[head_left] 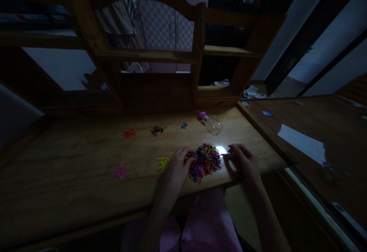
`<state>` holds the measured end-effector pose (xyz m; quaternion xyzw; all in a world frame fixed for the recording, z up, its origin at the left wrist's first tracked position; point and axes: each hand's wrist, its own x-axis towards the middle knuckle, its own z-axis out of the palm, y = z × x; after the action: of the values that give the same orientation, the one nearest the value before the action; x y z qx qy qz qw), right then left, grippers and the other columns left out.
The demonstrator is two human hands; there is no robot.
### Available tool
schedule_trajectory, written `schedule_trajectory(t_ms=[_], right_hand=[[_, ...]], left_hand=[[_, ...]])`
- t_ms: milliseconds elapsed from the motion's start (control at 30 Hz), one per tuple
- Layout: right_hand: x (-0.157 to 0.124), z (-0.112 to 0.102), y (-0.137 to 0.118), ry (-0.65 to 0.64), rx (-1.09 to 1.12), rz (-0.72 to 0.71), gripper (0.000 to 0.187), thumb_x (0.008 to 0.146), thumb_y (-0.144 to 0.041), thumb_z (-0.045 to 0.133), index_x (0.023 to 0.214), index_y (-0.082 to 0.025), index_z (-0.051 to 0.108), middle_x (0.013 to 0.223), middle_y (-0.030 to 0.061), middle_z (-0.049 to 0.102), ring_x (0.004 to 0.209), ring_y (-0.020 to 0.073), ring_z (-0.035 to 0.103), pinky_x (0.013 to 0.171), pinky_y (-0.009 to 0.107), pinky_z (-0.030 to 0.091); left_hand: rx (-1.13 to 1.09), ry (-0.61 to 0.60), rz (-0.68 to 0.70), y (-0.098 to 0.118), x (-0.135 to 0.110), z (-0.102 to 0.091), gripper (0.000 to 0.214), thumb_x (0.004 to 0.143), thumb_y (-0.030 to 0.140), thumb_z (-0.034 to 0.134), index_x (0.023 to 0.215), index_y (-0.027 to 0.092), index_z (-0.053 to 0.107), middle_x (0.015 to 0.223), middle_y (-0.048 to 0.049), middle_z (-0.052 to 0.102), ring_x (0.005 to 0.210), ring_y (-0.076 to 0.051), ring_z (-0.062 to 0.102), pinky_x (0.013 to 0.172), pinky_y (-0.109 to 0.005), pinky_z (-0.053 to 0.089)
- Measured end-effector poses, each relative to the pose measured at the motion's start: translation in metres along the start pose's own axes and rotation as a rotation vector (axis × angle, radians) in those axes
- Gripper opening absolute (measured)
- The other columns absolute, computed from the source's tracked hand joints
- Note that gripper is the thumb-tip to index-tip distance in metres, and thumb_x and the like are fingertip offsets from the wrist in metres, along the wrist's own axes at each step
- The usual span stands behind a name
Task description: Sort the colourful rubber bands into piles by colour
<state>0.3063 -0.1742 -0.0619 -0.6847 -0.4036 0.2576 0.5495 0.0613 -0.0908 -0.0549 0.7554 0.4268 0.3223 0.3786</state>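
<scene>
A mixed heap of small coloured elastic bands (205, 161) lies near the front edge of a wooden desk (71, 191). My left hand (178, 168) rests at the heap's left side, fingers bent and touching the bands. My right hand (243, 161) lies just right of the heap, fingers curled with tips toward it; what they pinch, if anything, is too dim to tell. Small sorted groups lie apart: yellow (162, 163), pink (121, 170), red (129, 133), black (157, 130), blue (184, 125).
A clear plastic bottle with a pink cap (211, 123) lies on its side behind the heap. A wooden shelf unit (149, 55) rises at the desk's back. To the right, a lower wooden surface carries a white paper (302, 143). The room is dark.
</scene>
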Motion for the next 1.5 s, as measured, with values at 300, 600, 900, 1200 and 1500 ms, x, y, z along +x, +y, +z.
schedule_trajectory(t_ms=[300,600,900,1200,1500], right_hand=[[0.000,0.001,0.001,0.003,0.016,-0.001,0.031,0.084,-0.049,0.059,0.092,-0.021,0.069,0.082,0.0040,0.067,0.076,0.0177,0.062,0.067,0.027,0.048],[-0.001,0.000,-0.004,0.001,-0.042,-0.037,0.032,0.085,-0.049,0.058,0.091,-0.020,0.070,0.080,0.0050,0.066,0.076,0.0189,0.061,0.068,0.028,0.048],[-0.009,0.007,-0.011,0.019,-0.125,-0.089,0.030,0.087,-0.047,0.055,0.089,-0.021,0.069,0.080,0.0035,0.066,0.076,0.0182,0.061,0.069,0.027,0.046],[-0.040,0.031,-0.024,-0.096,-0.473,-0.318,0.016,0.087,-0.038,0.059,0.093,-0.025,0.066,0.094,0.0063,0.060,0.088,0.0213,0.060,0.075,0.032,0.047],[-0.035,0.039,-0.014,-0.044,-0.382,-0.253,0.016,0.085,-0.037,0.061,0.085,-0.022,0.066,0.089,0.0054,0.062,0.074,0.0181,0.057,0.065,0.029,0.045]], left_hand=[[0.131,-0.031,0.124,0.016,-0.002,0.007,0.011,0.086,0.024,0.062,0.096,0.026,0.066,0.099,-0.0008,0.061,0.099,-0.019,0.057,0.088,-0.031,0.045],[0.265,-0.089,0.172,0.012,0.004,0.023,0.003,0.086,0.023,0.062,0.088,0.023,0.064,0.094,-0.0026,0.059,0.096,-0.020,0.054,0.088,-0.033,0.043],[-0.008,0.052,0.044,0.013,0.006,0.013,0.007,0.083,0.027,0.063,0.079,0.022,0.064,0.085,-0.0011,0.067,0.085,-0.019,0.062,0.078,-0.030,0.047],[-0.380,0.146,-0.188,0.006,0.001,0.010,0.020,0.080,0.039,0.063,0.079,0.019,0.067,0.079,-0.0017,0.071,0.075,-0.018,0.068,0.064,-0.023,0.051],[-0.515,0.153,-0.203,0.005,-0.002,0.012,0.023,0.078,0.039,0.067,0.078,0.017,0.064,0.076,-0.0012,0.068,0.074,-0.016,0.066,0.063,-0.021,0.051]])
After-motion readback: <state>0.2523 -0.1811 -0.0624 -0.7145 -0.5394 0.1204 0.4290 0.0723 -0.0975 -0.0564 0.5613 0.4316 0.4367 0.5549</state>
